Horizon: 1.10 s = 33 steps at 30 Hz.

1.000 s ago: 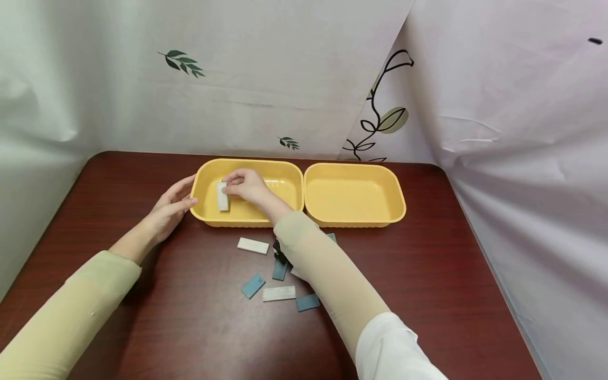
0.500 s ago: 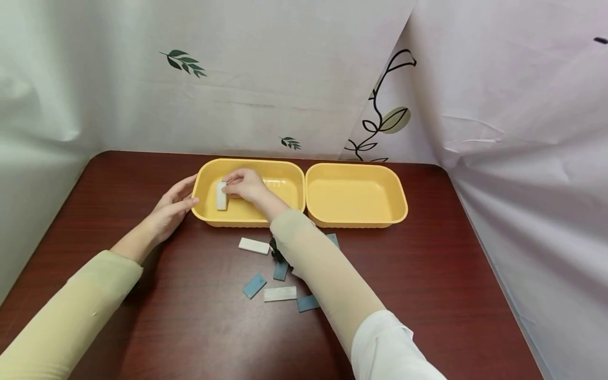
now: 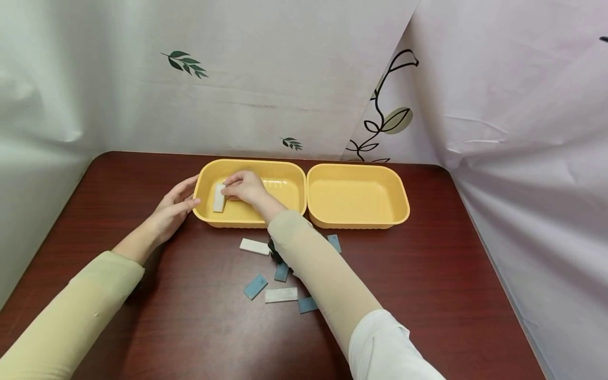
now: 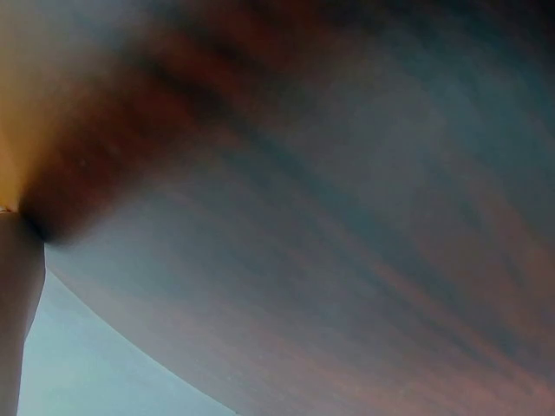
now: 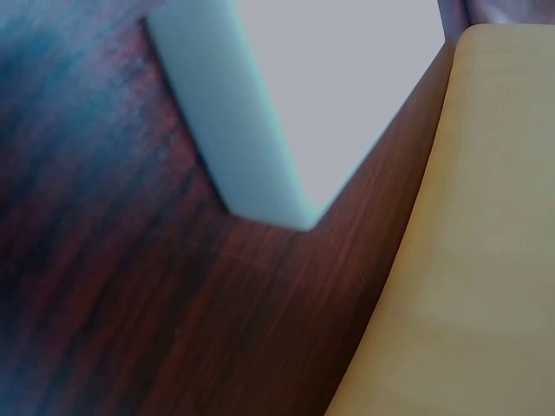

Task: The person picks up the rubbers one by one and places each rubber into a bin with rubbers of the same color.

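Note:
In the head view, my right hand (image 3: 244,187) reaches into the left yellow bin (image 3: 258,224). Its thumb and fingertips pinch the upper right edge of a white rectangular block (image 3: 219,198), low near the bin's left end. My left hand (image 3: 173,211) holds that bin at its left side, thumb over the rim and fingers along the outer wall. Part of the left hand (image 4: 17,303) shows at the left edge of the left wrist view, which is mostly blurred. Close up in the right wrist view, another white block (image 5: 338,87) lies beside the yellow bin wall (image 5: 486,217).
A second yellow bin (image 3: 358,195) stands against the first on the right. On the brown table (image 3: 199,316), in front of the bins, lie white blocks (image 3: 281,295) and several blue blocks (image 3: 256,286). The right sleeve (image 3: 328,269) hides some. A patterned white cloth (image 3: 237,95) hangs behind.
The pinched white block has shifted slightly left inside the bin and leans a little more. My left hand stays at the bin's rim. The whole head view has drifted slightly.

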Each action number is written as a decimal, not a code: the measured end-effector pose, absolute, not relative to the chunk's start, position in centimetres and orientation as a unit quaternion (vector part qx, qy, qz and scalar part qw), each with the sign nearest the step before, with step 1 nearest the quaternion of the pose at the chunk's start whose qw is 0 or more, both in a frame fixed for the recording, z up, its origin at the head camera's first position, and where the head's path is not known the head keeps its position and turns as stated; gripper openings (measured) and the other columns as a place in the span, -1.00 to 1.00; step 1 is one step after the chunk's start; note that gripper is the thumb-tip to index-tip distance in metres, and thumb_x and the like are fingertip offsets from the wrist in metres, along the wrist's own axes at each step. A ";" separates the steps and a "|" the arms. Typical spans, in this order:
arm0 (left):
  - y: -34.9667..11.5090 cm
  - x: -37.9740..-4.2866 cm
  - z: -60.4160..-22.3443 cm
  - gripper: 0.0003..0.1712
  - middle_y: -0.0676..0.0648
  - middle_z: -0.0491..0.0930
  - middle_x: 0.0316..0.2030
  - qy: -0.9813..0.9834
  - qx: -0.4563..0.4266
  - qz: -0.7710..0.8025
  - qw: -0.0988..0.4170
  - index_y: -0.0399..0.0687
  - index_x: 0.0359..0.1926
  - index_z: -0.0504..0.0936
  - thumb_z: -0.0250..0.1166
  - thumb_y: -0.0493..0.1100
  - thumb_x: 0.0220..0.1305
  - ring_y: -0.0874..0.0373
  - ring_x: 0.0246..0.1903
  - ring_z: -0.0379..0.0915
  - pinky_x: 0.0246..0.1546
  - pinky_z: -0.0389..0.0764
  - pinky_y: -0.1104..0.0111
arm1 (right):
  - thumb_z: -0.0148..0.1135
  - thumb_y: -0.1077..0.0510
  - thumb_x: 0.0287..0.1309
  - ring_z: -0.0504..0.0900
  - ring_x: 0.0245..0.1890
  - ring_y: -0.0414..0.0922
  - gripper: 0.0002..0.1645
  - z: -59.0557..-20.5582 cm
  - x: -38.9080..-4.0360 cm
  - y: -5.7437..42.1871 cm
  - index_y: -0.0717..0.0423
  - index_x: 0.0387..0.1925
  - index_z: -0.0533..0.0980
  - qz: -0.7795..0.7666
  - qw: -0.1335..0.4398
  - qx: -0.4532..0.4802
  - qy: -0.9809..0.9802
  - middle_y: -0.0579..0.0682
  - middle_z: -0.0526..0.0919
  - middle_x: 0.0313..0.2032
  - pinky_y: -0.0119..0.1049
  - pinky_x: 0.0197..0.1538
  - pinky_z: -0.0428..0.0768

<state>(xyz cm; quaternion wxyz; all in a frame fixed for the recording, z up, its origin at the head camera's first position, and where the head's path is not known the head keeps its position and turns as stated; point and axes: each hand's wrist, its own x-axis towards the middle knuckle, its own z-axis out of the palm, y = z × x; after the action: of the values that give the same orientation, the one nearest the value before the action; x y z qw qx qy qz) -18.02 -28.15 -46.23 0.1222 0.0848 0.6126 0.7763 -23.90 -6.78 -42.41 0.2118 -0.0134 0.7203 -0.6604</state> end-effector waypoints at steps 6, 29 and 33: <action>-28.2 -17.9 -46.3 -0.32 0.10 0.24 0.49 0.613 0.084 0.776 0.120 0.01 0.59 0.24 0.10 -0.40 0.55 0.43 0.30 0.40 0.24 0.45 0.64 | 0.42 0.48 0.23 0.72 -0.33 -0.05 -0.73 -42.6 -23.9 -6.8 0.52 -0.04 0.65 -0.649 0.200 -0.018 0.734 0.41 0.75 -0.13 -0.11 0.01 0.81; -28.1 -18.0 -46.3 -0.34 0.11 0.24 0.48 0.616 0.086 0.774 0.118 0.00 0.58 0.24 0.09 -0.39 0.56 0.43 0.30 0.39 0.24 0.44 0.63 | 0.46 0.28 0.30 0.77 -0.06 -0.06 -0.72 -42.9 -24.6 -6.5 0.27 0.02 0.75 -0.502 0.175 -0.092 0.842 0.16 0.82 0.01 -0.64 -0.26 0.43; -28.1 -18.0 -46.2 -0.33 0.11 0.23 0.48 0.617 0.084 0.773 0.119 0.00 0.59 0.23 0.08 -0.39 0.56 0.43 0.30 0.39 0.24 0.44 0.63 | 0.48 0.28 0.29 0.80 -0.01 -0.03 -0.72 -43.0 -24.6 -6.5 0.26 0.02 0.75 -0.501 0.176 -0.087 0.843 0.14 0.84 -0.02 -0.63 -0.26 0.46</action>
<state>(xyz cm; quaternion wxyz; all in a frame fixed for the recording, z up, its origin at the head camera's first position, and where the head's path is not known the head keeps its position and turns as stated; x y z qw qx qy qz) -18.02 -28.11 -46.24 0.1188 0.0843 0.6174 0.7731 -24.62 -6.54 -43.04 0.1764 -0.0873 0.8426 -0.5014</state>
